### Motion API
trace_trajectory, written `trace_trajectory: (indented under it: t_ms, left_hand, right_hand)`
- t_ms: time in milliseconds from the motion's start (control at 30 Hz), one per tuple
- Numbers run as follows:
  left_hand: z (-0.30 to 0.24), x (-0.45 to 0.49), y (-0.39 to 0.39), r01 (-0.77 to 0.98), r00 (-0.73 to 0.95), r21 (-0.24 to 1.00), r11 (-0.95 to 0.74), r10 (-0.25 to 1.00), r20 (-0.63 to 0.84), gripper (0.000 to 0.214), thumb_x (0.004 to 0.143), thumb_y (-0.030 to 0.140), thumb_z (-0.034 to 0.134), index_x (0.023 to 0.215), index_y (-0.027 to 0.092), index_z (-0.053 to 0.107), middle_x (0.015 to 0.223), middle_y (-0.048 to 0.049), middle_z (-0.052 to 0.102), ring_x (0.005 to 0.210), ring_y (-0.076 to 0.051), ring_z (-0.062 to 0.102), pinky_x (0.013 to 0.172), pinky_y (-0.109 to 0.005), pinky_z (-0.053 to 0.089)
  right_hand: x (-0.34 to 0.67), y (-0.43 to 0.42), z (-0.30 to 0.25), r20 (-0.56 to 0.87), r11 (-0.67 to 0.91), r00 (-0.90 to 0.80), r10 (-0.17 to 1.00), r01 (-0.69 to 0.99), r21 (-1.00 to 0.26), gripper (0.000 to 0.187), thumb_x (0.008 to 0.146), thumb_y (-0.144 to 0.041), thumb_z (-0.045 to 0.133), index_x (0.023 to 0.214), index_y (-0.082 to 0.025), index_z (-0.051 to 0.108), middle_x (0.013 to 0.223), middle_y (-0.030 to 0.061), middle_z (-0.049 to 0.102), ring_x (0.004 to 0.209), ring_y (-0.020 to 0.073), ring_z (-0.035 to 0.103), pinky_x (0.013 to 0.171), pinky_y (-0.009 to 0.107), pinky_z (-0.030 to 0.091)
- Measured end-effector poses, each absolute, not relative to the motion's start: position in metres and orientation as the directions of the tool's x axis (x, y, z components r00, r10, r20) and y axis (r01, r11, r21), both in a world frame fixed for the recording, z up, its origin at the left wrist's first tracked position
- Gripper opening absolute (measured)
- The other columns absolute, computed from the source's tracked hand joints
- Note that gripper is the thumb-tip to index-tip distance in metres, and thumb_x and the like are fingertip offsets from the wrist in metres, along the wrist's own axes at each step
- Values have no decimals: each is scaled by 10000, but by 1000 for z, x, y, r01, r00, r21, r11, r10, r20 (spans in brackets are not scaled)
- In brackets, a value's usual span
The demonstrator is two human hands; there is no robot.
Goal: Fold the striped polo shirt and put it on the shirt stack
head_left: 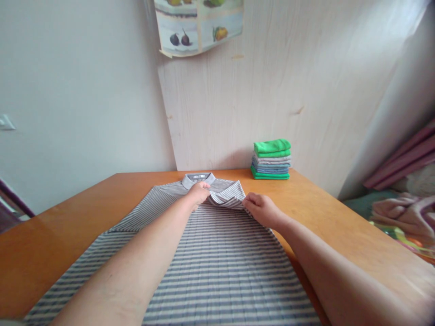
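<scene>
One grey-and-white striped polo shirt (217, 262) lies flat, back side up, along the middle of the orange wooden worktop (50, 235), with its plain grey collar (198, 179) at the far end, towards the wall. Both bare hands are on it, near each other but not touching. The left hand (200, 192) sits just below the collar, its fingers curled shut on a bunch of the striped cloth. The right hand (260, 209) is closed in a pinch on the edge of the one sleeve (226, 195) that is folded in over the shirt's back. The fold runs between the two hands.

At the far right corner of the worktop, well apart from the shirt, stands one neat stack of folded cloths (272, 159): green on top, green at the bottom, grey and blue between. I cannot count the layers surely.

One fruit poster (199, 25) hangs on the pale wood panel above. One heap of pink fabric (397, 213) lies off to the right, beyond the worktop's edge.
</scene>
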State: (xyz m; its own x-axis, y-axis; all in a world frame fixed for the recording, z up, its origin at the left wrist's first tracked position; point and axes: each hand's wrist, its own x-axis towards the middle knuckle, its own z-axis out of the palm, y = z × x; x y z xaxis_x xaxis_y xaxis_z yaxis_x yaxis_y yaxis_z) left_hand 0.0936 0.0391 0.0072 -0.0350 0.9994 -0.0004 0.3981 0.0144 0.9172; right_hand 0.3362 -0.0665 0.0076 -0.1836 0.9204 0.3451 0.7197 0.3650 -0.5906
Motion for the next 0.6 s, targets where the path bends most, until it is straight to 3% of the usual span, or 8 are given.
trace_trajectory:
  t_ms: [200,400,600]
  left_hand:
    - [6,96,47,478,-83,874,-91,985,148,241,734,117,664,960,200,678,840,-22,691,842,-189,648,776,-260,476]
    - [0,97,45,486,-124,874,-5,990,74,185,719,157,693,899,184,660,825,-43,693,814,-197,655,711,-256,489]
    - [0,98,46,437,-117,898,51,993,1,86,809,266,632,828,182,633,710,-47,660,695,-191,654,582,-249,480]
  right_hand:
    - [337,-69,13,347,386,-201,916,679,-625,183,835,-298,477,703,-202,560,619,-39,524,620,125,492,572,235,344]
    - [337,-71,12,227,390,-331,916,600,-698,197,794,-306,497,658,-192,582,595,-45,482,599,118,458,543,234,334]
    - [348,-60,8,235,252,-128,963,729,-636,202,782,-302,486,623,-195,548,588,-37,491,609,121,469,547,236,322]
